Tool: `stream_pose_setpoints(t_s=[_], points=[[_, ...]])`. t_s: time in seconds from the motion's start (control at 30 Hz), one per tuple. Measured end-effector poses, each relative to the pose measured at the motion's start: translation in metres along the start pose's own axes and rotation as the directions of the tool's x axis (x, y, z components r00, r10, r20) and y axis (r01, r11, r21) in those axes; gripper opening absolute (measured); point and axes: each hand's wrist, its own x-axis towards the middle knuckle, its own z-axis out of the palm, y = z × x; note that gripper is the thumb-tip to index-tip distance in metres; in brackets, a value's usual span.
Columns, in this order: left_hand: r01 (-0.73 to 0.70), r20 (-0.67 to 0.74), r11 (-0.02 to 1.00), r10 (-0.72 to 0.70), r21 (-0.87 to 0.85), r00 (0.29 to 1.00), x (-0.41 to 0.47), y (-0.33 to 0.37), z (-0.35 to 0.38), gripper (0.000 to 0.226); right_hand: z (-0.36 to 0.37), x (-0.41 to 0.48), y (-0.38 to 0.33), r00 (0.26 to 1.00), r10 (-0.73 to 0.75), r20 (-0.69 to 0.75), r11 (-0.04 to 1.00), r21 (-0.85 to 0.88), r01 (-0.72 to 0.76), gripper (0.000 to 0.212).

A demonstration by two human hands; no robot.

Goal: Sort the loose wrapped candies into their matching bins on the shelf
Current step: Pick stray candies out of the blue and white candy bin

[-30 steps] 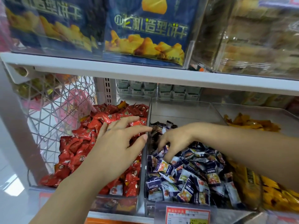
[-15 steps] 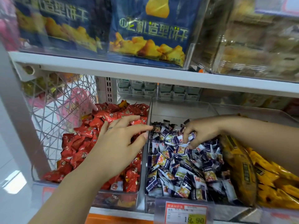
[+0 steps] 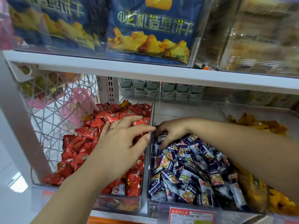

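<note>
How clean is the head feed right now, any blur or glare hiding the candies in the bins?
Head view: even lighting; the blue-wrapped candies and red-wrapped candies read clearly. Head view, right edge: the yellow packs and upper packages behind clear plastic look soft. Head view: the wide lens slants the shelf edge; a bright patch glares on the floor.

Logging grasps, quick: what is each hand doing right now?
Left hand: open, fingers straight over the red candies.
Right hand: closed, gripping blue-wrapped candies.
</note>
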Motion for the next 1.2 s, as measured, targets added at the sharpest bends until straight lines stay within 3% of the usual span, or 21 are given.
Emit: stream_pose_setpoints(t_s=[0.27,0.43,0.6,0.7,0.8,0.9,1.03,1.1,1.2], points=[[-0.017,-0.013,1.000,0.017,0.006,1.000,0.001,-0.004,0.002,0.047,-0.001,-0.024,0.005,0.985,0.063,0.162,0.993,-0.109,-0.046,0.047],[0.001,0.006,1.000,-0.001,0.008,1.000,-0.001,0.000,-0.001,0.043,0.005,-0.038,0.016,0.985,0.018,0.173,0.983,-0.184,0.015,0.036],[0.000,0.011,1.000,0.000,0.013,1.000,-0.001,0.001,-0.002,0.041,0.000,-0.057,0.030,0.980,0.085,0.182,0.986,-0.157,-0.057,0.040],[0.005,0.012,1.000,-0.006,0.014,1.000,-0.002,0.002,-0.003,0.030,-0.003,-0.073,0.029,0.986,0.084,0.143,0.995,-0.073,-0.074,0.035],[0.010,0.014,1.000,-0.010,0.010,1.000,-0.002,0.005,-0.004,0.032,-0.007,-0.095,0.023,0.999,0.036,-0.001,0.999,0.024,-0.036,0.039],[0.004,0.011,1.000,-0.004,0.004,1.000,-0.003,0.006,-0.004,0.033,-0.006,-0.125,0.004,0.978,-0.124,-0.165,0.992,0.016,0.129,0.047],[0.006,0.004,1.000,-0.006,0.015,1.000,-0.004,0.007,-0.004,0.033,0.031,-0.144,-0.021,0.944,-0.322,0.070,0.944,-0.056,0.326,0.046],[0.009,-0.001,1.000,-0.009,0.016,1.000,-0.004,0.008,-0.003,0.033,0.046,-0.135,-0.020,0.948,-0.287,0.135,0.938,-0.159,0.307,0.054],[0.010,-0.004,1.000,-0.010,0.017,1.000,-0.004,0.007,-0.002,0.033,0.041,-0.110,-0.010,0.971,-0.205,0.124,0.910,-0.340,0.236,0.062]])
